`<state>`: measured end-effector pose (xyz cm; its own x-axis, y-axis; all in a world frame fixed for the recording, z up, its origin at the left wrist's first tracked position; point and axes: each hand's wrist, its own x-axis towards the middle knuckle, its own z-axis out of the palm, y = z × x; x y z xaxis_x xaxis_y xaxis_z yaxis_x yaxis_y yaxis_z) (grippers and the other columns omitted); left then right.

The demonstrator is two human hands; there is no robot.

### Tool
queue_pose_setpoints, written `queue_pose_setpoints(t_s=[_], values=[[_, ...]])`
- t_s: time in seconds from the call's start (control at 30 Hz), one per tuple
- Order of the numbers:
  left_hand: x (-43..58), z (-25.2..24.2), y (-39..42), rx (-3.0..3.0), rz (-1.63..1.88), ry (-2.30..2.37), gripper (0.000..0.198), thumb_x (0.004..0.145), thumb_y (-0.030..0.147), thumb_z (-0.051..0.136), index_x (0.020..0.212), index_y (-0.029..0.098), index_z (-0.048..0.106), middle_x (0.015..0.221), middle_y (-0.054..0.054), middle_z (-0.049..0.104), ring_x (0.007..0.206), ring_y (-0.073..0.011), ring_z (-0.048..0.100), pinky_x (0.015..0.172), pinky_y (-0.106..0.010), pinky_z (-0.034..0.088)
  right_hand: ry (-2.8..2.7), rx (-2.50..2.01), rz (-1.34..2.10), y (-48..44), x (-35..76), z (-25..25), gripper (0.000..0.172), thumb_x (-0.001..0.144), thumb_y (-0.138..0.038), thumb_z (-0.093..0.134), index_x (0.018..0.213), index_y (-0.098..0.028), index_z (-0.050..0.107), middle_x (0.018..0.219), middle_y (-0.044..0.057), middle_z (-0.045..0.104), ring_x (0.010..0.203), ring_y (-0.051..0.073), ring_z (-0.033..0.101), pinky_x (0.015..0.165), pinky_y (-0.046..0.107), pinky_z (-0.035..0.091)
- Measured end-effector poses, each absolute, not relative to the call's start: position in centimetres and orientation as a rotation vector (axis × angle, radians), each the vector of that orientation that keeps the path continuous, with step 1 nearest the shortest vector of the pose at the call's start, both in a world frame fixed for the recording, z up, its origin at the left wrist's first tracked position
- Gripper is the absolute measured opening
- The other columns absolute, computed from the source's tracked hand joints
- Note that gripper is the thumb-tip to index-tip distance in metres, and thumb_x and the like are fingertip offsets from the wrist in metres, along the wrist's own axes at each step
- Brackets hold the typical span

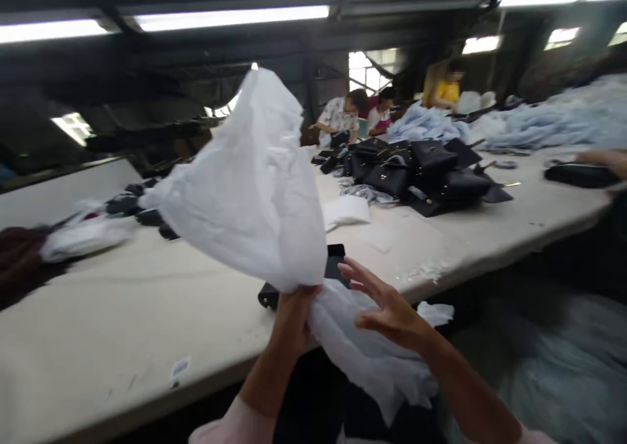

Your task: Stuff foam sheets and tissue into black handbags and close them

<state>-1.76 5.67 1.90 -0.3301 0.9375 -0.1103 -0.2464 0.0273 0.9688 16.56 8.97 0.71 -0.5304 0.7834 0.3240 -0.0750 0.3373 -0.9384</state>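
A large sheet of white tissue paper [255,196] is bunched at its middle in my left hand [296,310], whose fingers wrap round it. Above the fist the paper fans up and to the left; below, its crumpled tail hangs past the table edge. My right hand [385,303] is open, fingers spread, just right of the lower part of the paper. Whether it touches the paper I cannot tell. Behind the hands, a black bag [336,261] lies on the table, mostly hidden by the paper and my left hand.
On the long pale table [147,326] lie a heap of black bags [421,170] and a stack of white sheets [347,210]. Bluish-white wrapping [548,117] is piled at back right. A co-worker's hand [607,161] touches a black bag at far right. Several people work behind.
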Motion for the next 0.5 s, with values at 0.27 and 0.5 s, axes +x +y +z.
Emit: queue_pose_setpoints(t_s=[0.27,0.5], values=[[-1.7,1.4,5.6,0.179,1.701,0.858,0.026,0.07,0.021,0.074,0.092,0.009,0.066,0.086,-0.007,0.069,0.08,-0.0154,0.065,0.08,-0.026,0.054,-2.182,-0.636,1.336,8.3,12.8,0.8,0.091,0.074,-0.009,0.065,0.151,-0.032,0.023,0.144,0.006,0.044,0.119,0.026,0.054,0.101,0.039,0.044],[0.5,-0.4,4.3,0.211,1.831,0.927,0.043,0.084,0.042,0.064,0.115,0.012,0.062,0.118,-0.012,0.065,0.11,-0.0223,0.061,0.1,-0.031,0.047,-2.348,-0.871,0.771,8.5,14.4,-2.9,0.088,0.072,-0.023,0.067,0.15,-0.024,0.026,0.146,0.01,0.041,0.13,0.033,0.043,0.107,0.046,0.04]])
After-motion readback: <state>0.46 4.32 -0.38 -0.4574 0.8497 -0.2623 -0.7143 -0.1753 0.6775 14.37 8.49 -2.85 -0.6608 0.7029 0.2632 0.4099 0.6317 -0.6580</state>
